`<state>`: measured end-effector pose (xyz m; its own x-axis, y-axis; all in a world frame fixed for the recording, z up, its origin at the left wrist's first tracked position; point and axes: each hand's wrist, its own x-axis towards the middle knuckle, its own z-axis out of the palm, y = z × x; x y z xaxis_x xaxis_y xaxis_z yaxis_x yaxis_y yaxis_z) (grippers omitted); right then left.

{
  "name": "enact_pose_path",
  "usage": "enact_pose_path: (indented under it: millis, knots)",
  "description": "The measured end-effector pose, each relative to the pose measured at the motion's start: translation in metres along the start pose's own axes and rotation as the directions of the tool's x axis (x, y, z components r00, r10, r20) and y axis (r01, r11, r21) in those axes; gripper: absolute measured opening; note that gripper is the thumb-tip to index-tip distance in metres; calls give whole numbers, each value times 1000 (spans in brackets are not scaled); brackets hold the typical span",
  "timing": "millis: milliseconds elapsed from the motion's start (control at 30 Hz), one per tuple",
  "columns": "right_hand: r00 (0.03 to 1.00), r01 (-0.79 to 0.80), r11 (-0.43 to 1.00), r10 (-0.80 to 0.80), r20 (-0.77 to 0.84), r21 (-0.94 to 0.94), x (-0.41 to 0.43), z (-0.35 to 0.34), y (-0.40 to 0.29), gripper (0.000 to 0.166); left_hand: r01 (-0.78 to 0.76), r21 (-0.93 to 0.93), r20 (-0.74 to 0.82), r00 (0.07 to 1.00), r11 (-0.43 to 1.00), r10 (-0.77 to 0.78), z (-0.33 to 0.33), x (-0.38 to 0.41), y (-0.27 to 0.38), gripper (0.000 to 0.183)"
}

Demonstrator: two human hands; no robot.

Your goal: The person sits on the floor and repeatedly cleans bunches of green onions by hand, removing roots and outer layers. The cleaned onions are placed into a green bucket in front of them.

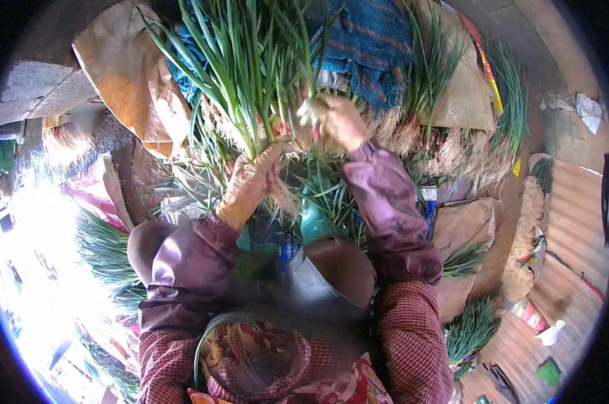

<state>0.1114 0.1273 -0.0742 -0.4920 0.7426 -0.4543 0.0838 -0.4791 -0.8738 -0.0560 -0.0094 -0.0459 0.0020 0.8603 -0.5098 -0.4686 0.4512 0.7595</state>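
Observation:
My left hand (256,177), in what looks like a worn tan glove, grips a bunch of spring onions (239,86) just above the roots. The long green leaves fan up and away from me, and pale stringy roots (283,198) hang below the fist. To its right, my right hand (341,121) is slightly blurred, its fingers closed around a thin spring onion (310,83). A reddish bulb shows below those fingers. Just beyond both hands lies a row of more spring onions (403,129), roots towards me, partly under a blue striped cloth (365,45).
Brown sacking (128,65) covers the far left; another sack (461,76) lies far right. Loose leaves (335,197) litter the ground between my knees. More spring onion heaps lie at left (105,252) and right (471,325). A flattened brown sack (461,227) is beside my right arm.

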Motion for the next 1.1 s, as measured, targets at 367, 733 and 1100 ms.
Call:
enact_pose_path:
  millis: [367, 733, 1100]
  knots:
    - [777, 296, 282, -627, 59, -913, -20, 51, 38, 12, 56, -153, -38, 997, 987, -63, 6, -24, 19, 17]
    - [998, 35, 997, -32, 47, -68, -39, 55, -1, 26, 177, -264, 77, 984, 948, -162, -5, -21, 12, 23]
    - [831, -434, 529, -77, -550, -729, -39, -40, 84, 28, -202, -364, 133, 955, 909, 266, 0, -52, 64, 25]
